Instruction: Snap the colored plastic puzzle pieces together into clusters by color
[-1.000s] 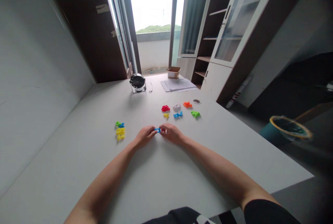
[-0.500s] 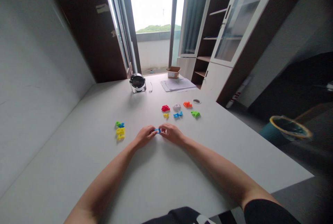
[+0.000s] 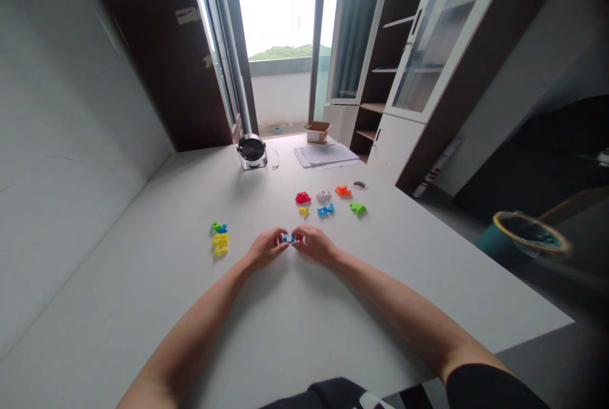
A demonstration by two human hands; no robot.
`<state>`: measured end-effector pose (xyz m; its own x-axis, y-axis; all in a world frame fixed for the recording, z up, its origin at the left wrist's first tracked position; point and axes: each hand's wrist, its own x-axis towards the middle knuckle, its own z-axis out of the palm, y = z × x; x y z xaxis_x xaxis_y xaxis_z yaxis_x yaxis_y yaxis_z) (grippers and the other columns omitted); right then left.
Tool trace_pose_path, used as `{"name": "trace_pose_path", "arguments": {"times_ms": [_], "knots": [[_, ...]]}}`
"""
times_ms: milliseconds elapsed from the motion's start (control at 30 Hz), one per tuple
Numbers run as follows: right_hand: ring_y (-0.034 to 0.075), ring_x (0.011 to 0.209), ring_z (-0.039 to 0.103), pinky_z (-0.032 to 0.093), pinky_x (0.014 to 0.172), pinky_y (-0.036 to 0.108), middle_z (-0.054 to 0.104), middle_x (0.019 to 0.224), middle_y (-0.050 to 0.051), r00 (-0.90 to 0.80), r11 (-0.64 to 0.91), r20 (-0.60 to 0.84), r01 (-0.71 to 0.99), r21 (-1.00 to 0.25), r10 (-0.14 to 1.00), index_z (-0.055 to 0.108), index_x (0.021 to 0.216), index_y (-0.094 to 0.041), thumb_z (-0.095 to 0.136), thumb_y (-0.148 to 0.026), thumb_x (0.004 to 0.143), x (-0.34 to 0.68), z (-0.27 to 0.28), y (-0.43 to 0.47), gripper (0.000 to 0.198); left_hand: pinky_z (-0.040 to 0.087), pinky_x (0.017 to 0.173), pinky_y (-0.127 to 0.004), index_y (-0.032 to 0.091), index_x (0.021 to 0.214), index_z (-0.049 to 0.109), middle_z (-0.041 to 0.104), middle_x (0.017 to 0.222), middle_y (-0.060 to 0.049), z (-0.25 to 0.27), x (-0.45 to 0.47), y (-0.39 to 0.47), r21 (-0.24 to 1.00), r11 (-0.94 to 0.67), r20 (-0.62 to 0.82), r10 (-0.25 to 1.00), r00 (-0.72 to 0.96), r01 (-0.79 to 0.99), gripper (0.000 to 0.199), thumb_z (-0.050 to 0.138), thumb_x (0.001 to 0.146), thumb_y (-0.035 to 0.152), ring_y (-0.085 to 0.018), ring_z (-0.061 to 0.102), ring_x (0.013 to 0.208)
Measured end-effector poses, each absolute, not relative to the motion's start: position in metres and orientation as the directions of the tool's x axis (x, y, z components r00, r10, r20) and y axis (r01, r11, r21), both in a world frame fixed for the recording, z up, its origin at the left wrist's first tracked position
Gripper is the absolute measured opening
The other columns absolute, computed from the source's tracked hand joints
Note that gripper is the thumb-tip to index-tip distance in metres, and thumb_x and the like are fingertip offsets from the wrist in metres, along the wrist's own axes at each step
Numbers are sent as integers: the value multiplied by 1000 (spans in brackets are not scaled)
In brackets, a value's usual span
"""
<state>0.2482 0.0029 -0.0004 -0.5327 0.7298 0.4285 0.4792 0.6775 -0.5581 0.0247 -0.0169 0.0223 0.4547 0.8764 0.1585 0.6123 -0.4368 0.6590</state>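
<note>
Between my two hands, low over the white table, is a small blue plastic piece with a pale patch on it. My left hand pinches its left end, and my right hand grips the right end. The fingertips cover parts of the piece, so its exact shape is hard to tell. Beyond the hands lie small piles of plastic pieces: red, grey-white, orange, yellow, blue and green. Off to the left sit yellow pieces beside green and blue ones.
A white ring lies behind the green pile. Farther back are a round black device on a silver stand, paper sheets and an open cardboard box. A lined bin stands on the floor at right.
The blue piece has turned slightly between my fingers, and its pale patch shows more. My left fingers have shifted a little; my right hand has barely moved.
</note>
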Motion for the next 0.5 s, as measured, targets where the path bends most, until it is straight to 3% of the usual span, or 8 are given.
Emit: {"name": "trace_pose_path", "arguments": {"times_ms": [500], "knots": [[13,72,56,43,69,24,65,82,1,-523,675,434,486,-555,733,66,93,-20,65,-28,90,248,-3,5,9,44,71,-25,21,114,62,66,86,-1,16,23,-13,621,-469,189,867,460,628,28,52,94,36,-14,58,75]]}}
